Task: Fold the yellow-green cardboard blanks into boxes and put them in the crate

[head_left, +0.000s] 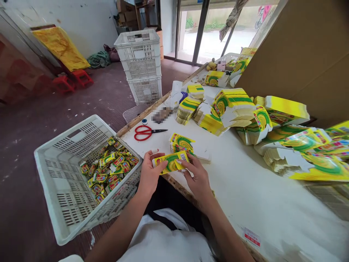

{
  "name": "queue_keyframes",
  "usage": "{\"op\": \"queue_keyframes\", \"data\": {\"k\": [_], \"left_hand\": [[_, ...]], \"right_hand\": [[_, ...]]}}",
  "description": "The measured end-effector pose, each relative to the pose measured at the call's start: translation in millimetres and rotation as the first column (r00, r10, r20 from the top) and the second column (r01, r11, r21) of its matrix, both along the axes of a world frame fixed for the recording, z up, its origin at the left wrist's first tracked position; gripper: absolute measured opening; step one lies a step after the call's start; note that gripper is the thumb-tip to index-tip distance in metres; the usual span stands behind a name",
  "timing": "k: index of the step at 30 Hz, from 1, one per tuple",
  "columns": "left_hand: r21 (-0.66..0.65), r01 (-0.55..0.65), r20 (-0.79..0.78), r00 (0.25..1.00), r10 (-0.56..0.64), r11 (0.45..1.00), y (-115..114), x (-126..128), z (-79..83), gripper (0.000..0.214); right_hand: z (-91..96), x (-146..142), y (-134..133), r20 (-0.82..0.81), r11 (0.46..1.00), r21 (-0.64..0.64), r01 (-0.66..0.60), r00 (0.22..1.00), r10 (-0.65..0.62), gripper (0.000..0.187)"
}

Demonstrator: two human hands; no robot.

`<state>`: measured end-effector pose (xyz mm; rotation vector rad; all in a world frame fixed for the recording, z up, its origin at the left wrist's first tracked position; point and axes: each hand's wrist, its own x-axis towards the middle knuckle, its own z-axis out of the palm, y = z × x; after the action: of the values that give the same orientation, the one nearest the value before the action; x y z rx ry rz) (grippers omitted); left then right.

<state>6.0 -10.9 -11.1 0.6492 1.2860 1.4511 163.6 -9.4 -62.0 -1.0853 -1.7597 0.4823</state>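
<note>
A small yellow and green printed carton (171,163) is held between both hands over the table's near edge. My left hand (152,168) is closed on its left end, thumb on the printed face. My right hand (195,174) grips the right end, by the barcode. Just behind the carton lies a stack of flat cartons (181,143) in the same print. Left of my left hand, a white plastic crate (68,145) holds many small folded cartons (111,165).
Red-handled scissors (143,133) and a small spool (144,122) lie on the white table (245,203). Piles of flat cartons (231,105) line its far and right side, before a large cardboard sheet (302,54). Stacked white crates (143,65) stand on the floor beyond.
</note>
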Motion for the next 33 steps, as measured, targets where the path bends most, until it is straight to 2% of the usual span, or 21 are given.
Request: {"op": "queue_keyframes", "data": {"k": [3, 9, 13, 17, 27, 30, 33], "left_hand": [[-0.023, 0.028, 0.034, 0.999, -0.027, 0.999, -3.7, 4.3, 0.1, 0.057], [-0.014, 0.006, -0.046, 0.999, -0.007, 1.0, -2.9, 1.3, 2.2, 0.058], [0.006, 0.027, -0.055, 0.998, -0.026, 1.0, -1.3, 2.5, 4.1, 0.056], [0.007, 0.023, -0.062, 0.998, -0.022, 1.0, -0.2, 2.3, 4.6, 0.056], [-0.055, 0.027, -0.038, 0.999, -0.029, 0.998, 2.0, -0.4, 0.6, 0.059], [-0.07, 0.059, -0.05, 0.997, -0.063, 0.996, 3.1, 0.0, 3.0, 0.059], [-0.07, 0.073, -0.091, 0.993, -0.079, 0.995, 1.2, 3.2, 3.8, 0.054]], "right_hand": [[0.7, 3.6, 3.8, 0.021, 1.0, -0.005, -0.029, 0.999, 0.029, 0.04], [1.5, 16.4, 5.2, 0.064, 0.991, -0.028, -0.128, 0.99, 0.13, 0.037], [3.3, 13.1, 2.7, 0.079, 0.994, -0.009, -0.112, 0.991, 0.112, 0.042], [4.3, 8.8, 4.4, 0.048, 0.997, -0.008, -0.08, 0.996, 0.081, 0.039], [3.1, 23.0, 6.6, 0.084, 0.975, -0.057, -0.214, 0.972, 0.218, 0.04], [2.2, 16.8, 3.2, 0.029, 0.98, -0.055, -0.192, 0.981, 0.194, 0.042], [-1.8, 7.7, 2.2, -0.087, 0.993, -0.094, -0.074, 0.994, 0.066, 0.034]]}}
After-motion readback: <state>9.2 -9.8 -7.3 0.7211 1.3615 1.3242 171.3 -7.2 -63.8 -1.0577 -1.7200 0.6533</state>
